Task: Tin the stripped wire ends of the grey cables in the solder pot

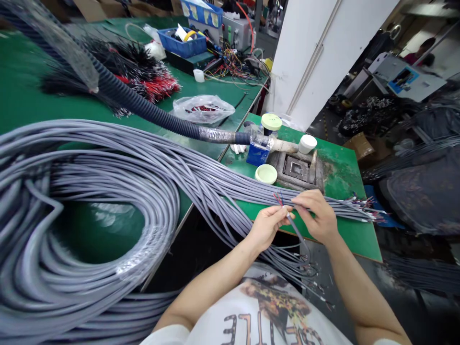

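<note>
My left hand (pixel 268 224) pinches the stripped end of a single grey cable (pixel 296 230), whose red and blue inner wires (pixel 277 197) fan upward from my fingertips. My right hand (pixel 318 215) is closed too, fingers pinching the same cable just to the right of the left hand. Both hands hover over a long bundle of grey cables (pixel 223 184) that runs across the small green table (pixel 354 235). The bundle's stripped ends (pixel 366 208) lie at the right. The held cable hangs down toward my lap.
A large coil of grey cable (pixel 82 201) fills the left. A black corrugated hose (pixel 143 108) crosses toward a blue box (pixel 257 154), lidded jars (pixel 271 122) and a metal fixture (pixel 297 167). Wire bundles (pixel 143 76), a plastic bag (pixel 203 108) and a blue bin (pixel 183 43) lie behind.
</note>
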Demonstrator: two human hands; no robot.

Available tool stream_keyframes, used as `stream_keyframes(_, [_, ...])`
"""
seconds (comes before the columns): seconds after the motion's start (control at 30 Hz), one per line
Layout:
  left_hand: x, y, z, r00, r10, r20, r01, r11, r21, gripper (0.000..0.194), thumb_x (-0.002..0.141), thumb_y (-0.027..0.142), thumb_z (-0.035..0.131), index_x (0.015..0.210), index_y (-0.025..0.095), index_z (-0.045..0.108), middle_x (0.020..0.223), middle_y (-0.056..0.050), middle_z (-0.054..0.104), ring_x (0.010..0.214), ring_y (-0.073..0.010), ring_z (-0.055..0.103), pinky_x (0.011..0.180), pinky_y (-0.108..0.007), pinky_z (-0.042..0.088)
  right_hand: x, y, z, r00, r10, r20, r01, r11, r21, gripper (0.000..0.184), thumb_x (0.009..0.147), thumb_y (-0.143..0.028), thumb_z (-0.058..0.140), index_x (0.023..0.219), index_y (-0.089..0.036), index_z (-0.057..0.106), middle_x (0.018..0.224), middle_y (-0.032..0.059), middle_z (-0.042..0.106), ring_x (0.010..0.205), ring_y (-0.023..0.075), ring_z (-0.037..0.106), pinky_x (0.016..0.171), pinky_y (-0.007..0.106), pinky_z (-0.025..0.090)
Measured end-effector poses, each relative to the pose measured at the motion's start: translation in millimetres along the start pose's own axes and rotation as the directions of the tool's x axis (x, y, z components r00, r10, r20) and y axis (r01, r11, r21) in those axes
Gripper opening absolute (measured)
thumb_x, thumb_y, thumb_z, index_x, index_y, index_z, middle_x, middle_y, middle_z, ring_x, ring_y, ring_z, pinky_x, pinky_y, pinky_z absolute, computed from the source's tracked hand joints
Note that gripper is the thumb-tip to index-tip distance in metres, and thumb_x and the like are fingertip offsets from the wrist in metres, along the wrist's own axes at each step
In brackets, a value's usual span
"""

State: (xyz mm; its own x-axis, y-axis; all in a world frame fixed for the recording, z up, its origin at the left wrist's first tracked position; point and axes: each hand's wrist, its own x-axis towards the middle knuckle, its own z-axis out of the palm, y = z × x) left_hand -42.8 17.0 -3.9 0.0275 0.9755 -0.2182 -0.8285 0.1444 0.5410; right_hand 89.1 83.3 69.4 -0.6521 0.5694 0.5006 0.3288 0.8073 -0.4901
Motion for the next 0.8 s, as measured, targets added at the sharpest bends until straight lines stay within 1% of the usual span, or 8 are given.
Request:
stream_keyframes(0.1, [2.4, 7.8, -0.6, 1.0, -0.016, 0.027, 0.019, 0.994, -0.103, 0.029, 0.071, 0.037, 0.078, 0.077, 0.01, 0.07, 0.069, -0.003, 0.066, 0.06, -0.0086, 0.058, 0.066, -0.022, 0.047, -12.3, 6.7, -3.1, 0.972, -0.169, 0.163, 0.176, 0.984, -0.029, 0.037, 0.088, -0.015, 0.051, 0.118, -0.031, 0.063, 0.119, 0.006, 0.067, 0.111, 0.0235, 0.058, 0.092, 0.046, 0.05])
stream_keyframes(0.2, [3.7, 15.9, 1.1, 0.996, -0.063, 0.071, 0.074, 0.984, -0.163, 0.031, 0.071, 0.038, 0.078, 0.086, 0.012, 0.07, 0.071, -0.002, 0.067, 0.06, -0.01, 0.059, 0.063, -0.025, 0.049, -18.1, 11.4, 0.7, 0.942, -0.26, 0.214, 0.276, 0.96, -0.05, 0.039, 0.087, -0.017, 0.057, 0.122, -0.034, 0.062, 0.126, 0.0043, 0.064, 0.121, 0.0239, 0.053, 0.096, 0.048, 0.048])
stream_keyframes(0.3, [-0.1, 24.1, 2.0, 0.998, -0.043, 0.038, 0.046, 0.994, -0.098, 0.038, 0.071, 0.04, 0.077, 0.095, 0.012, 0.071, 0.076, -0.005, 0.07, 0.061, -0.0114, 0.062, 0.064, -0.026, 0.051, -12.1, 13.1, 3.7, 0.951, -0.274, 0.143, 0.283, 0.958, -0.051, 0.037, 0.085, -0.02, 0.062, 0.119, -0.033, 0.063, 0.12, 0.0042, 0.068, 0.119, 0.0247, 0.055, 0.095, 0.048, 0.049])
stream_keyframes(0.4, [-10.7, 32.7, -3.7, 0.975, 0.207, -0.08, -0.192, 0.968, 0.165, 0.035, 0.075, 0.041, 0.073, 0.097, 0.014, 0.072, 0.082, -0.007, 0.073, 0.071, -0.0146, 0.066, 0.073, -0.028, 0.051, 6.0, 14.1, -0.8, 0.99, -0.123, -0.068, 0.118, 0.991, -0.069, 0.027, 0.087, -0.022, 0.059, 0.112, -0.029, 0.066, 0.108, 0.0055, 0.072, 0.108, 0.0243, 0.061, 0.092, 0.046, 0.05])
stream_keyframes(0.47, [-18.3, 37.9, -12.6, 0.883, 0.46, -0.092, -0.382, 0.819, 0.429, 0.026, 0.079, 0.038, 0.07, 0.094, 0.017, 0.074, 0.083, -0.007, 0.073, 0.077, -0.0173, 0.066, 0.078, -0.03, 0.05, 22.8, 16.9, -5.9, 0.982, -0.001, -0.189, -0.014, 0.997, -0.077, 0.021, 0.089, -0.023, 0.056, 0.106, -0.026, 0.068, 0.102, 0.0063, 0.072, 0.1, 0.023, 0.064, 0.09, 0.043, 0.051])
stream_keyframes(0.57, [-22.4, 42.0, -31.5, 0.655, 0.755, 0.031, -0.545, 0.444, 0.711, 0.015, 0.082, 0.031, 0.066, 0.088, 0.02, 0.075, 0.076, -0.005, 0.072, 0.076, -0.0185, 0.064, 0.078, -0.032, 0.048, 50.1, 26.7, -8.4, 0.968, 0.111, -0.225, -0.129, 0.989, -0.069, 0.018, 0.092, -0.027, 0.053, 0.102, -0.023, 0.067, 0.097, 0.006, 0.072, 0.094, 0.0213, 0.065, 0.087, 0.038, 0.05])
stream_keyframes(0.7, [-11.4, 38.8, -55.3, 0.421, 0.881, 0.218, -0.589, 0.082, 0.804, 0.013, 0.084, 0.022, 0.061, 0.092, 0.022, 0.072, 0.078, -0.004, 0.072, 0.076, -0.0179, 0.063, 0.076, -0.035, 0.049, 80.7, 43.5, 5.1, 0.968, 0.147, -0.205, -0.159, 0.986, -0.044, 0.02, 0.093, -0.033, 0.051, 0.1, -0.022, 0.066, 0.092, 0.0042, 0.073, 0.091, 0.0203, 0.064, 0.087, 0.037, 0.048])
stream_keyframes(0.8, [-1.7, 34.5, -65.9, 0.326, 0.897, 0.299, -0.582, -0.059, 0.811, 0.014, 0.084, 0.017, 0.06, 0.094, 0.021, 0.069, 0.084, -0.004, 0.072, 0.082, -0.0178, 0.064, 0.079, -0.036, 0.049, 94.5, 51.1, 21.4, 0.977, 0.134, -0.168, -0.143, 0.989, -0.041, 0.022, 0.093, -0.036, 0.05, 0.097, -0.022, 0.067, 0.092, 0.0035, 0.073, 0.089, 0.0199, 0.063, 0.085, 0.035, 0.048])
